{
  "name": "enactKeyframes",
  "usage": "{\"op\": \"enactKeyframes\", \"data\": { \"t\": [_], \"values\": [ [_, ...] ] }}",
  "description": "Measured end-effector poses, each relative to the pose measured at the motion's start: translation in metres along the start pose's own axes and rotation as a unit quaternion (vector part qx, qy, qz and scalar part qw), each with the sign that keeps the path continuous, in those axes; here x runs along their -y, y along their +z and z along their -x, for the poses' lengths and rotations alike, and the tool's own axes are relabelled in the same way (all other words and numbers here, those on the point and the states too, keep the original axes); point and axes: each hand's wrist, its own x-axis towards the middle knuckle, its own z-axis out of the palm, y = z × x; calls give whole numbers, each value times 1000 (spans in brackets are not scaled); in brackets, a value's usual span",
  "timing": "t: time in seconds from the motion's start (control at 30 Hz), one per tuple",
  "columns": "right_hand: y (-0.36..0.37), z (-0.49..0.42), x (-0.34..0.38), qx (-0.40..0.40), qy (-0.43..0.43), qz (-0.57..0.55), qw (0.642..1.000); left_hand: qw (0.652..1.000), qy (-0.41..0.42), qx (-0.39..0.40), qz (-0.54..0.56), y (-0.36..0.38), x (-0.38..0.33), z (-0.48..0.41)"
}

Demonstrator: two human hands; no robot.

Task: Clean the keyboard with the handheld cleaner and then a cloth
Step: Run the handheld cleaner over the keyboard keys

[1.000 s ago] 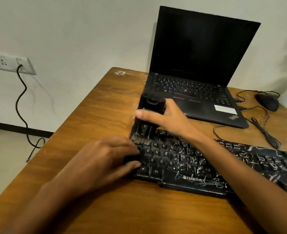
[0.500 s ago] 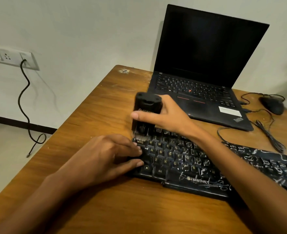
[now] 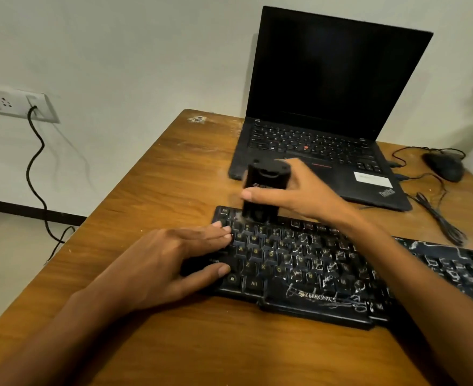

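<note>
Keyboard [image 3: 327,274] one, cleaner [image 3: 260,190] one; right hand [image 3: 305,193] grips cleaner upright at top-left keys; left hand [image 3: 168,263] flat on left end.

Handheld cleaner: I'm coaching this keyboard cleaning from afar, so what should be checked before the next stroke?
1. Right hand grips the handheld cleaner: ok.
2. Left hand rests flat on the left end of the keyboard, steadying it: ok.
3. Cleaner's lower end at the top-left keys: ok, though contact is blurred.
4. Cleaner switched on: cannot tell.
5. Keys further right free of white marks: not ok.
6. Cloth ready: cannot tell, none in view.
</note>
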Motion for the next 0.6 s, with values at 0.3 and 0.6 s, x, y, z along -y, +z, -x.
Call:
{"op": "enactKeyframes", "data": {
  "t": [0.3,0.6],
  "values": [
    [33,-18,17,26,-35,-32,999,1000,6,-6,-4,1,0,-1],
    [13,-11,17,24,-76,65,995,1000,1,-5,-3,1,0,0]
  ]
}}
